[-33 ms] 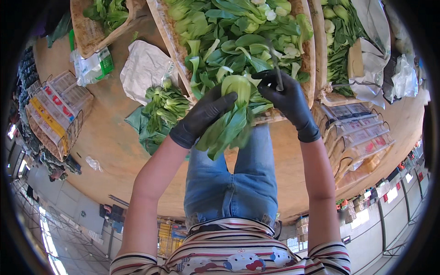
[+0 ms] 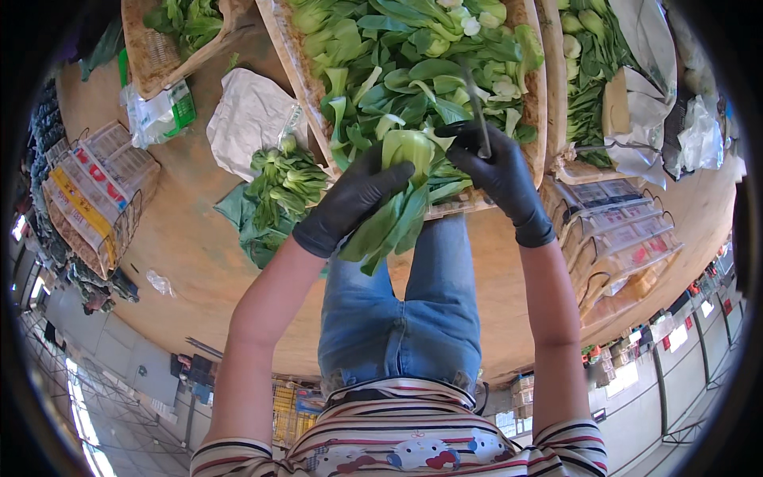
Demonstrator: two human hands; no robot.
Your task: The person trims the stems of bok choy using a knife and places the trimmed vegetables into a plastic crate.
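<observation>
My left hand (image 2: 367,184), in a black glove, is closed around a head of bok choy (image 2: 404,163). Its pale base points away from me and its green leaves hang toward my jeans. Close beside the base on the right, my right hand (image 2: 489,165), gloved too, grips a knife (image 2: 477,103). The thin blade stands up from the fingers over the crate; the handle is hidden in the glove. Beneath and beyond both hands, a large crate (image 2: 288,63) holds many bok choy heads and loose leaves.
Bok choy bunches (image 2: 288,179) lie on a green bag (image 2: 248,222) left of my hand, beside a crumpled white sack (image 2: 250,119). A smaller crate (image 2: 163,67) stands far left. Wire-handled baskets stand left (image 2: 99,195) and right (image 2: 624,230). More bok choy (image 2: 592,87) fills the right side.
The bok choy's leaves, blurred before, now hang sharper and slightly narrower. Both hands keep almost the same place and grip.
</observation>
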